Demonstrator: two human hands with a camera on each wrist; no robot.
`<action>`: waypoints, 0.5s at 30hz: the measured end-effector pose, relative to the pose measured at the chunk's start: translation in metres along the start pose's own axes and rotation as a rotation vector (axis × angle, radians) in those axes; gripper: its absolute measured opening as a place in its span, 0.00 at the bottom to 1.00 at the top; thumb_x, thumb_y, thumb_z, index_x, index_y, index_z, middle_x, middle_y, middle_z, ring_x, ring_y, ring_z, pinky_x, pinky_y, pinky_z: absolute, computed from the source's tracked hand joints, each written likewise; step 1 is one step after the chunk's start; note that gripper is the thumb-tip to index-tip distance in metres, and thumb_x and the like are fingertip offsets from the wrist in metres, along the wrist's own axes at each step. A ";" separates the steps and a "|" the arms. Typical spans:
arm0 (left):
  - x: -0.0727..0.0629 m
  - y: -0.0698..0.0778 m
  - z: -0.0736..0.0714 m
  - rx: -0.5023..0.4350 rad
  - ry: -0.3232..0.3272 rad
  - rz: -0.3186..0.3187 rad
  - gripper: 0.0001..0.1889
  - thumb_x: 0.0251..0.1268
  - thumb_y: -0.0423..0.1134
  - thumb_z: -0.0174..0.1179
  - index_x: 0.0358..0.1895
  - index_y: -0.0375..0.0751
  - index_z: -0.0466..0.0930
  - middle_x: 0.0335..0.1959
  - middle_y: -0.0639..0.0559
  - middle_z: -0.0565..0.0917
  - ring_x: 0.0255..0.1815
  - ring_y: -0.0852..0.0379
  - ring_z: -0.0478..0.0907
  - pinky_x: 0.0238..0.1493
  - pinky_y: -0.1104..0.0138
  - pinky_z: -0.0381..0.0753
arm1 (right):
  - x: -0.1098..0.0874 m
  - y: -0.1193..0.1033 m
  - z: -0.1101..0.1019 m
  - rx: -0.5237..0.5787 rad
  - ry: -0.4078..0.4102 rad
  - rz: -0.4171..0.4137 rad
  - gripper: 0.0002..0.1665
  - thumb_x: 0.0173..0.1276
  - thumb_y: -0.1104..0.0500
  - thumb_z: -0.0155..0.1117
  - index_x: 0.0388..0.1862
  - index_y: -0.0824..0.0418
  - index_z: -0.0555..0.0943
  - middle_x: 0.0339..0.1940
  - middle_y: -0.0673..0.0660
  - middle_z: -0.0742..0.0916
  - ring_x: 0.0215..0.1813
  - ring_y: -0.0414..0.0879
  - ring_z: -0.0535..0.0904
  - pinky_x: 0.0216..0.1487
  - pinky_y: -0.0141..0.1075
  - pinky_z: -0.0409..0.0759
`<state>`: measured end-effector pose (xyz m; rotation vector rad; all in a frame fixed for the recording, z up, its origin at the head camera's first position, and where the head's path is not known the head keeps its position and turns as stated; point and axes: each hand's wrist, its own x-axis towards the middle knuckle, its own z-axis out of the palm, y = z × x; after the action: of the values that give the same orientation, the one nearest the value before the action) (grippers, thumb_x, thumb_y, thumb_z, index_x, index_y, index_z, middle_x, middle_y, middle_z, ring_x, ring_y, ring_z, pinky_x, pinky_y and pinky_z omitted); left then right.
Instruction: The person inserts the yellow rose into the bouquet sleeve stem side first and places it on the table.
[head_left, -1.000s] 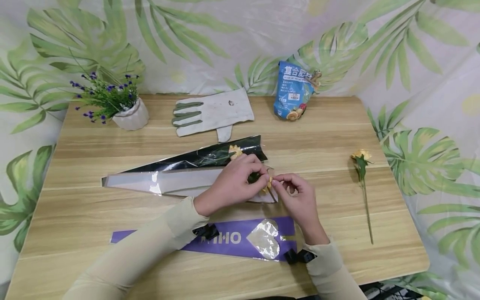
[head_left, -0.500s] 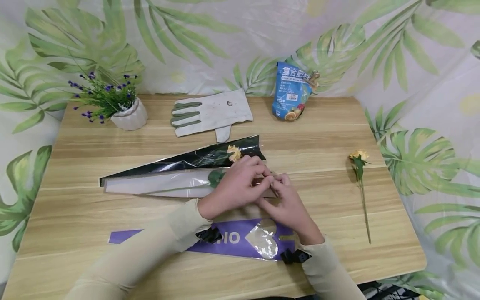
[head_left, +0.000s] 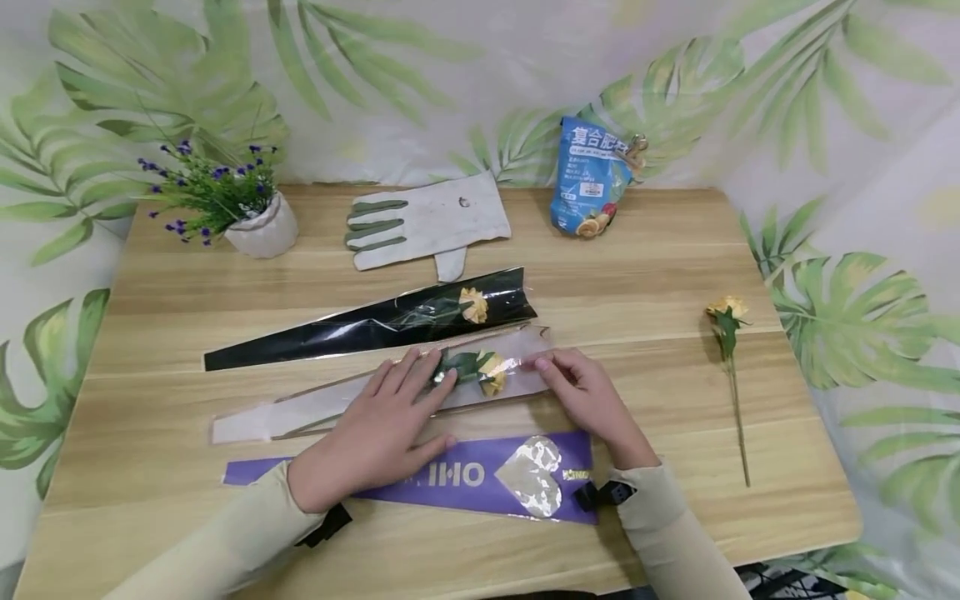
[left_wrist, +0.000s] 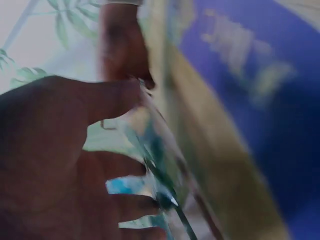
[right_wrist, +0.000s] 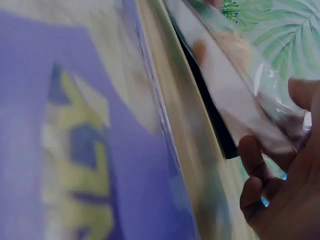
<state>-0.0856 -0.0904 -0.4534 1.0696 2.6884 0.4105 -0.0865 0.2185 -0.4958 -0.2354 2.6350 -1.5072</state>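
A pale, clear-fronted flower sleeve (head_left: 307, 404) lies across the middle of the table with a yellow artificial flower (head_left: 492, 373) inside it. My left hand (head_left: 375, 437) rests on the sleeve with straight, spread fingers, its thumb over the purple sleeve (head_left: 465, 477). At the wide end, my right hand (head_left: 592, 404) pinches the pale sleeve's edge between thumb and index finger. The right wrist view shows the clear film (right_wrist: 272, 90) rising toward the right hand (right_wrist: 290, 190). In the blurred left wrist view, the flower's green stem (left_wrist: 182, 220) runs past the left fingers.
Behind lies a black sleeve (head_left: 360, 325) holding another yellow flower. A single yellow flower (head_left: 727, 333) lies at the right. Farther back are a white work glove (head_left: 442, 218), a blue fertilizer bag (head_left: 588, 179) and a potted purple-flowered plant (head_left: 262, 229).
The yellow flower shows farther inside the pale sleeve than a second ago. My left hand has moved left from the sleeve's mouth to lie on it; my right hand stays at the mouth.
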 end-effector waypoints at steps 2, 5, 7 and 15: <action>-0.003 -0.007 0.007 -0.005 -0.033 -0.016 0.40 0.73 0.64 0.53 0.80 0.47 0.59 0.80 0.37 0.52 0.80 0.34 0.44 0.71 0.35 0.48 | 0.000 0.001 -0.003 0.004 -0.002 0.053 0.15 0.80 0.51 0.58 0.48 0.54 0.89 0.46 0.48 0.88 0.50 0.46 0.81 0.54 0.47 0.75; -0.003 -0.018 0.015 0.010 -0.059 -0.058 0.38 0.74 0.64 0.52 0.81 0.52 0.58 0.81 0.42 0.53 0.80 0.36 0.44 0.68 0.31 0.49 | -0.003 0.002 -0.008 0.010 0.003 0.120 0.16 0.79 0.51 0.59 0.45 0.57 0.90 0.43 0.51 0.89 0.46 0.46 0.82 0.51 0.45 0.76; -0.004 -0.024 0.018 0.051 -0.063 -0.080 0.37 0.74 0.64 0.50 0.81 0.53 0.58 0.81 0.44 0.54 0.80 0.37 0.46 0.68 0.31 0.48 | -0.004 0.003 -0.011 0.009 0.009 0.141 0.15 0.78 0.51 0.61 0.42 0.59 0.90 0.38 0.52 0.89 0.41 0.47 0.82 0.45 0.42 0.76; -0.012 -0.028 0.019 0.145 0.064 -0.092 0.42 0.73 0.64 0.53 0.81 0.45 0.56 0.80 0.37 0.54 0.80 0.35 0.44 0.74 0.39 0.39 | -0.031 0.015 -0.027 -0.061 -0.007 0.033 0.19 0.70 0.55 0.70 0.56 0.60 0.84 0.40 0.52 0.87 0.35 0.47 0.82 0.36 0.35 0.81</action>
<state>-0.0889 -0.1146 -0.4790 0.9807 2.8486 0.2411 -0.0617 0.2547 -0.4952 -0.2010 2.6686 -1.4152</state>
